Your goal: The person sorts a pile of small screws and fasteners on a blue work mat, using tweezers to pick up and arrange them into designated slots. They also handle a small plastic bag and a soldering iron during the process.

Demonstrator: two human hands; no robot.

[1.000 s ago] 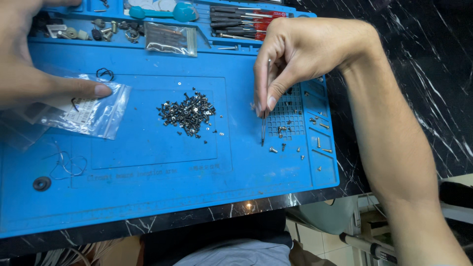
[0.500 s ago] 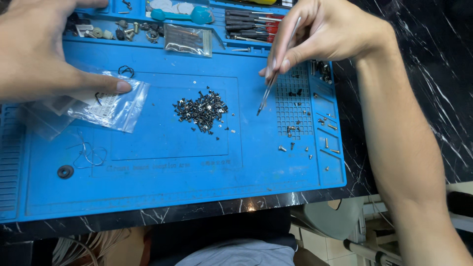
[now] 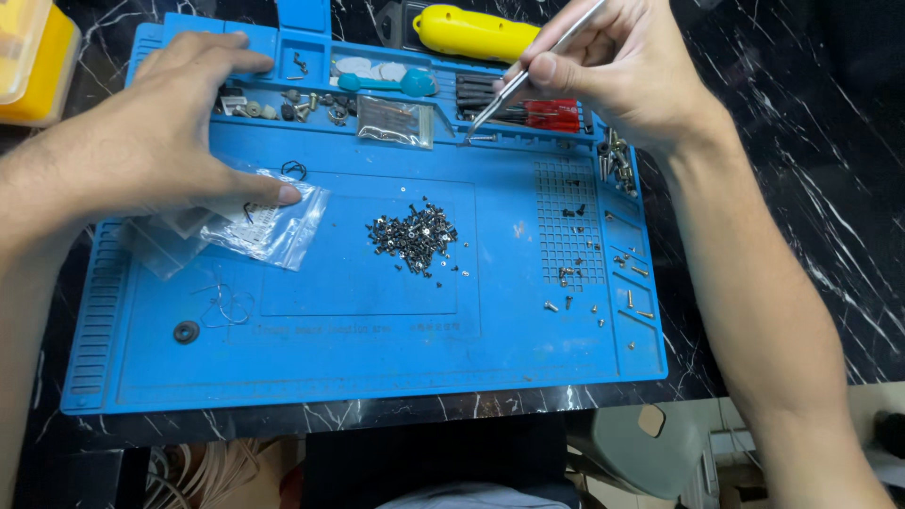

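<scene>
My right hand [image 3: 627, 71] pinches a pair of metal tweezers [image 3: 514, 90] at the top right of a blue work mat [image 3: 358, 358]. The tweezer tips hang just above the mat's upper tray strip, beside a small clear bag [image 3: 394, 121]. My left hand [image 3: 156, 141] lies flat at the upper left, with a fingertip pressing on a clear plastic bag [image 3: 269, 226]. A pile of small dark screws [image 3: 415, 236] sits in the mat's middle, between both hands.
Loose screws lie scattered on the mat's gridded right part [image 3: 570, 273]. Red-handled tools [image 3: 542, 113], a yellow tool [image 3: 476, 33] and a teal tool [image 3: 386, 83] line the top. A black washer [image 3: 186, 331] and thin wire loops [image 3: 226, 306] rest lower left. A yellow box [image 3: 33, 61] stands at far left.
My right hand has lifted the tweezers from the gridded right part up and back toward the mat's top strip. The left hand has stayed on the plastic bag.
</scene>
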